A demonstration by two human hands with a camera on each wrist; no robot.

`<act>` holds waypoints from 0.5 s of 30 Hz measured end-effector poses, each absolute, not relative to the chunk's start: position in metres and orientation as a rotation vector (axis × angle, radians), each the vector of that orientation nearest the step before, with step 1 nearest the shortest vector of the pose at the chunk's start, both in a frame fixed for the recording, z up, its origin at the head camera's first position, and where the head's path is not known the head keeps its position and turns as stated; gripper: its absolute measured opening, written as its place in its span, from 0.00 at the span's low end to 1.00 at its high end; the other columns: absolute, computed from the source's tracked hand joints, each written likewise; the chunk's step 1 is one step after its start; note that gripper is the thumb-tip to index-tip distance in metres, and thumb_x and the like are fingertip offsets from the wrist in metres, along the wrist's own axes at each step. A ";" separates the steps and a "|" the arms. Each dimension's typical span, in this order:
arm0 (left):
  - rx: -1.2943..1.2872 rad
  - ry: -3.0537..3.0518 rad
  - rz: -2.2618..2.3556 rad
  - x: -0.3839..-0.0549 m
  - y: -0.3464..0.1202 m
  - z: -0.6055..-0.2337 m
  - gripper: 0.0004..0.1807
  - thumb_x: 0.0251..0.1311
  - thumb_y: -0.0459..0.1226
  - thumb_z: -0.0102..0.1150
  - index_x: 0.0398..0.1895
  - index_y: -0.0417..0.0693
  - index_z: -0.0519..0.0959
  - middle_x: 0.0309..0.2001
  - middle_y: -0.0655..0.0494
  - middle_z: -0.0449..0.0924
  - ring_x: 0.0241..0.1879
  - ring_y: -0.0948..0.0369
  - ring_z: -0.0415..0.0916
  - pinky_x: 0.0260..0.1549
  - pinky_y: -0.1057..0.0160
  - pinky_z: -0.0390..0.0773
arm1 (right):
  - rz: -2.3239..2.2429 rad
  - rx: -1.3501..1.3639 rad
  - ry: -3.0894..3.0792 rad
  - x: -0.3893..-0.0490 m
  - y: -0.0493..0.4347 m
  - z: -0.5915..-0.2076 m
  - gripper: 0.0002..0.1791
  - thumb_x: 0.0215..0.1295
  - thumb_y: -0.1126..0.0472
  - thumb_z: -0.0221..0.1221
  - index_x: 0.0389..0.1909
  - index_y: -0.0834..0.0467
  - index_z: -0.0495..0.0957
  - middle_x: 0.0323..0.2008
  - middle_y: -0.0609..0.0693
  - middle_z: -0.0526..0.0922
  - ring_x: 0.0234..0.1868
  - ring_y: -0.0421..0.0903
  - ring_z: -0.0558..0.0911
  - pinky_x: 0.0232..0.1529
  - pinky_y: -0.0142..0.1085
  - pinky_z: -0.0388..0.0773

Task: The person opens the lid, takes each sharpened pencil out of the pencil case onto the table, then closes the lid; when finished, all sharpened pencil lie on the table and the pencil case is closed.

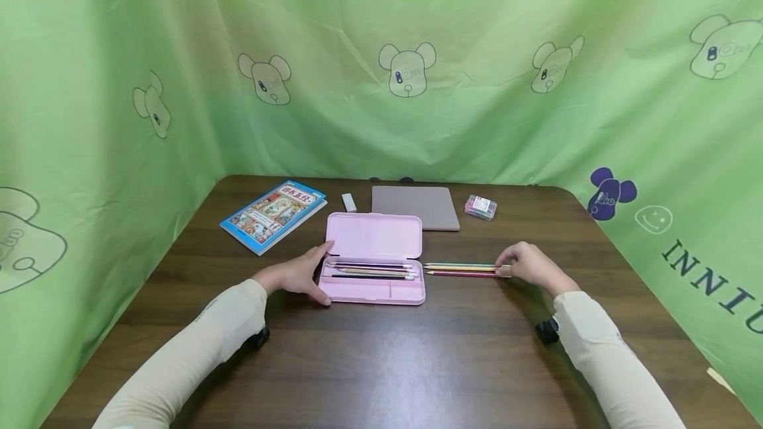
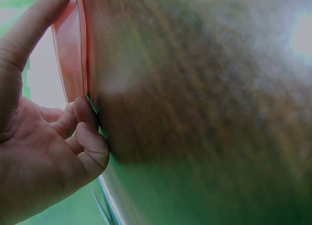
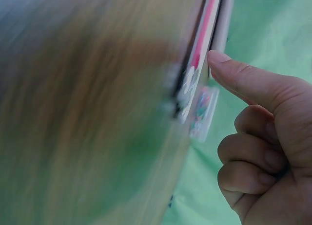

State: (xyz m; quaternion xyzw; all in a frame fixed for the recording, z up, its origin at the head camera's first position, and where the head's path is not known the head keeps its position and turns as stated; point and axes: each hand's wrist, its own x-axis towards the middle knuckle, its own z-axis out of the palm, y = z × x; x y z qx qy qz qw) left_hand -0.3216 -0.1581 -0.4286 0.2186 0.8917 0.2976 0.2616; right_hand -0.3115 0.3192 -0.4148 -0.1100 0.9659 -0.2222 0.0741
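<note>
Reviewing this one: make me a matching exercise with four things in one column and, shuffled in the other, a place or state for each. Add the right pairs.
Things:
1. case
2. book
3. left hand
4. right hand

Places or states:
A. at the right ends of the loose pencils
B. pink and open
C. at the case's left end
D. blue-edged, lying far left

Pairs: 1-B, 2-D, 3-C, 4-A
</note>
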 end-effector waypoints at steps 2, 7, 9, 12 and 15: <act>0.585 2.414 0.803 -0.322 -0.158 -0.429 0.66 0.40 0.50 0.73 0.73 0.50 0.33 0.71 0.39 0.40 0.68 0.47 0.47 0.66 0.44 0.49 | -0.676 -0.351 2.899 -0.314 0.312 -0.414 0.05 0.52 0.60 0.66 0.29 0.57 0.84 0.32 0.51 0.86 0.34 0.43 0.77 0.34 0.36 0.72; 0.582 2.414 0.796 -0.322 -0.158 -0.428 0.66 0.40 0.51 0.73 0.73 0.50 0.33 0.71 0.40 0.40 0.68 0.47 0.47 0.66 0.44 0.49 | -0.698 -0.437 2.889 -0.322 0.292 -0.413 0.06 0.52 0.61 0.66 0.31 0.58 0.84 0.34 0.52 0.86 0.37 0.45 0.79 0.36 0.38 0.74; 0.579 2.408 0.800 -0.321 -0.158 -0.427 0.66 0.40 0.50 0.72 0.73 0.51 0.33 0.71 0.40 0.39 0.68 0.47 0.46 0.66 0.43 0.48 | -0.706 -0.475 2.885 -0.324 0.284 -0.413 0.06 0.52 0.62 0.65 0.31 0.58 0.84 0.34 0.52 0.86 0.38 0.46 0.80 0.38 0.40 0.75; 0.574 2.402 0.803 -0.321 -0.157 -0.427 0.66 0.40 0.50 0.72 0.73 0.51 0.33 0.72 0.41 0.38 0.69 0.46 0.45 0.66 0.42 0.48 | -0.716 -0.522 2.883 -0.326 0.272 -0.413 0.06 0.52 0.62 0.66 0.31 0.58 0.84 0.34 0.51 0.86 0.40 0.48 0.81 0.41 0.43 0.75; 0.577 2.404 0.803 -0.320 -0.157 -0.427 0.65 0.40 0.50 0.72 0.73 0.51 0.33 0.72 0.41 0.38 0.69 0.46 0.44 0.66 0.43 0.48 | -0.723 -0.553 2.878 -0.328 0.260 -0.413 0.07 0.52 0.61 0.66 0.32 0.58 0.84 0.34 0.50 0.86 0.39 0.47 0.81 0.42 0.43 0.76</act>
